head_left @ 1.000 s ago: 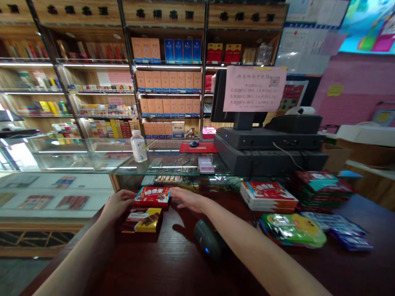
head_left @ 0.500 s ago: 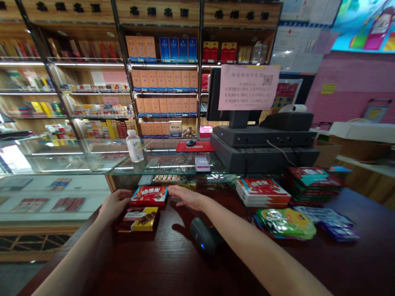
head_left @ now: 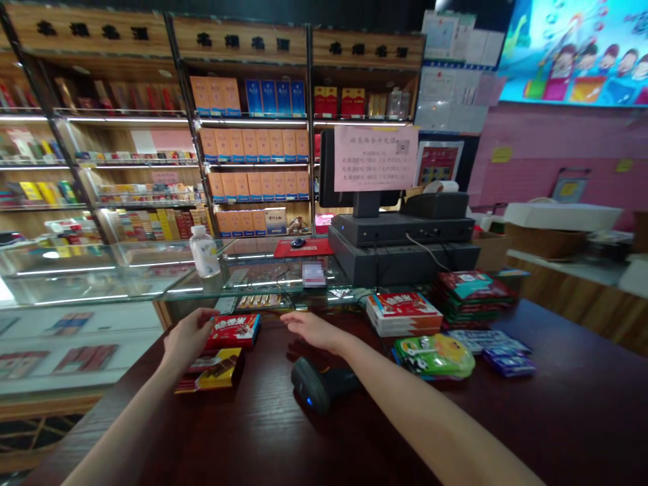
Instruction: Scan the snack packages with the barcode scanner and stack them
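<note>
On table (head_left: pixel 268 432), l. side: 1 red box (head_left: pixel 235 329), flat, at L hand's (head_left: pixel 183 344) fingertips; pinched or merely touched, can't tell. R hand (head_left: pixel 311 331) to box's rt., apart, fingers loosely spread. Yellow choc. pack (head_left: pixel 223 370) just in front. Box's l. end part-hidden by L fingers; scanner (head_left: pixel 311 386) handle end behind R forearm (head_left: pixel 405 401). Vs. 0.5 s ago: R hand–box gap wider.
</note>
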Tool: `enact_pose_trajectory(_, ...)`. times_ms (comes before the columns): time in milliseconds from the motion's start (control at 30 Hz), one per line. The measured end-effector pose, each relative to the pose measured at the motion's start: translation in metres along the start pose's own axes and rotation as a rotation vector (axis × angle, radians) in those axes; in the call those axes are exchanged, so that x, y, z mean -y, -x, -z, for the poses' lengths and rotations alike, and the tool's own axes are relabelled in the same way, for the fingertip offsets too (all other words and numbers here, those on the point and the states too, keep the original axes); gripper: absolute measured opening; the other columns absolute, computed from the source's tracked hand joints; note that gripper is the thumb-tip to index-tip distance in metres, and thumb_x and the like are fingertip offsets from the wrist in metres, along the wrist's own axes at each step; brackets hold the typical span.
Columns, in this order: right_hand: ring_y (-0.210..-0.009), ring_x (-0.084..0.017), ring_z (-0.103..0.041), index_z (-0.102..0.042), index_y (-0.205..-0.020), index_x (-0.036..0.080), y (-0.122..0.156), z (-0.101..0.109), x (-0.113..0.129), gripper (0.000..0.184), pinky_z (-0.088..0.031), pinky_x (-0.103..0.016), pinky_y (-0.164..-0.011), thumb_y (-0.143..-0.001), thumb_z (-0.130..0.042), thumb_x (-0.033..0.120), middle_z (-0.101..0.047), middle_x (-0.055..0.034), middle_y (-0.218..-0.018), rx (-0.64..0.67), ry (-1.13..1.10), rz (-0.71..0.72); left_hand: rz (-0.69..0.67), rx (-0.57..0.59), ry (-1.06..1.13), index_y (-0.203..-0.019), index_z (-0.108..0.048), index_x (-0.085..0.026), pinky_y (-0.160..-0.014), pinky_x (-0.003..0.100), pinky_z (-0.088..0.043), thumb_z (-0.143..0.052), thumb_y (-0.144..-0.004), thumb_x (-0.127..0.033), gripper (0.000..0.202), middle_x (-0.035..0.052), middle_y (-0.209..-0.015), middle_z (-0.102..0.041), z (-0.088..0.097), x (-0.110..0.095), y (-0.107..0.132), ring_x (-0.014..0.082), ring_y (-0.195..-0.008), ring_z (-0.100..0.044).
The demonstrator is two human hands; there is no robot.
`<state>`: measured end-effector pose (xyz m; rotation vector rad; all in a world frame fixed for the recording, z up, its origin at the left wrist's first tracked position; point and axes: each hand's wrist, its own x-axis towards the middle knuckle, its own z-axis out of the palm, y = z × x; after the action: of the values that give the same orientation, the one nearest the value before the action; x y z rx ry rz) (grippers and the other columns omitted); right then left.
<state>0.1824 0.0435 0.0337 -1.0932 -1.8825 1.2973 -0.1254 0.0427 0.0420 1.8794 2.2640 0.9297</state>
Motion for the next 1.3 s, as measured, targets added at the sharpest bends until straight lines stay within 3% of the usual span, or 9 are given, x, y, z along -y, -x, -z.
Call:
enact_pose_trajectory(133, -0.128, -0.022, -0.058, -0.063, -0.129, 0.015, 0.018, 0.016, -0.01, 0.042, -0.041, -0.036, -0.111, -0.089, -0.05, 0.017, -0.064, -0.0119, -0.137, -0.052, 0.074, 0.109, -0.021, 0.064, 0.015, -0.106, -0.071, -0.029, -0.074, 0.03, -0.049, -0.049, -0.083, -0.043, 0.035, 0.0022, -0.099, -0.077, -0.005, -0.034, 0.009, 0.0251, -0.093, -0.071)
enact_pose_trajectory(367, -0.127, -0.023, -0.059, -0.066, -0.126, 0.018, 0.057, 0.053, -0.021, 0.043, -0.041, -0.039, -0.113, -0.085, -0.053, 0.016, -0.066, -0.0086, -0.135, -0.198, 0.157, 0.165, -0.221, 0.127, 0.13, -0.105, -0.07, -0.026, -0.08, 0.031, -0.049, -0.048, -0.083, -0.043, 0.036, 0.0015, -0.1, -0.077, -0.027, -0.093, 0.023, 0.0245, -0.093, -0.07)
enact_pose_trajectory(533, -0.126, -0.023, -0.059, -0.068, -0.124, 0.023, 0.085, 0.08, -0.025, 0.042, -0.04, -0.041, -0.114, -0.085, -0.054, 0.017, -0.067, -0.004, -0.133, -0.275, 0.175, 0.15, -0.271, 0.156, 0.171, -0.102, -0.071, -0.028, -0.087, 0.032, -0.049, -0.05, -0.083, -0.04, 0.031, 0.0007, -0.106, -0.077, -0.042, -0.129, 0.03, 0.0248, -0.101, -0.07)
enact_pose_trajectory(900, -0.107, -0.024, -0.065, -0.067, -0.126, 0.023, 0.137, 0.128, -0.032, 0.044, -0.048, -0.041, -0.099, -0.084, -0.056, 0.022, -0.07, -0.0042, -0.123, -0.425, 0.185, 0.055, -0.39, 0.215, 0.205, -0.105, -0.07, -0.026, -0.096, 0.034, -0.048, -0.051, -0.083, -0.035, 0.031, 0.0017, -0.11, -0.076, -0.07, -0.19, 0.044, 0.0242, -0.107, -0.068)
enact_pose_trajectory(1133, -0.107, -0.024, -0.065, -0.068, -0.122, 0.022, 0.166, 0.16, -0.04, 0.04, -0.05, -0.038, -0.096, -0.084, -0.055, 0.023, -0.069, -0.0056, -0.125, -0.507, 0.181, 0.101, -0.475, 0.303, 0.2, -0.106, -0.07, -0.026, -0.094, 0.035, -0.05, -0.054, -0.083, -0.031, 0.029, 0.0025, -0.109, -0.076, -0.084, -0.236, 0.063, 0.0239, -0.103, -0.07)
enact_pose_trajectory(1233, -0.088, -0.022, -0.069, -0.065, -0.128, 0.021, 0.178, 0.176, -0.047, 0.044, -0.054, -0.04, -0.086, -0.086, -0.053, 0.024, -0.073, -0.0058, -0.112, -0.533, 0.191, 0.023, -0.505, 0.334, 0.21, -0.108, -0.07, -0.026, -0.095, 0.035, -0.05, -0.056, -0.083, -0.031, 0.03, 0.0029, -0.111, -0.076, -0.094, -0.255, 0.071, 0.0239, -0.107, -0.068)
enact_pose_trajectory(1300, -0.089, -0.023, -0.069, -0.065, -0.128, 0.021, 0.185, 0.187, -0.055, 0.044, -0.054, -0.04, -0.089, -0.086, -0.053, 0.023, -0.074, -0.0056, -0.107, -0.586, 0.23, -0.004, -0.514, 0.349, 0.216, -0.112, -0.069, -0.027, -0.097, 0.035, -0.049, -0.058, -0.082, -0.03, 0.032, 0.0029, -0.113, -0.075, -0.103, -0.266, 0.076, 0.024, -0.11, -0.067)
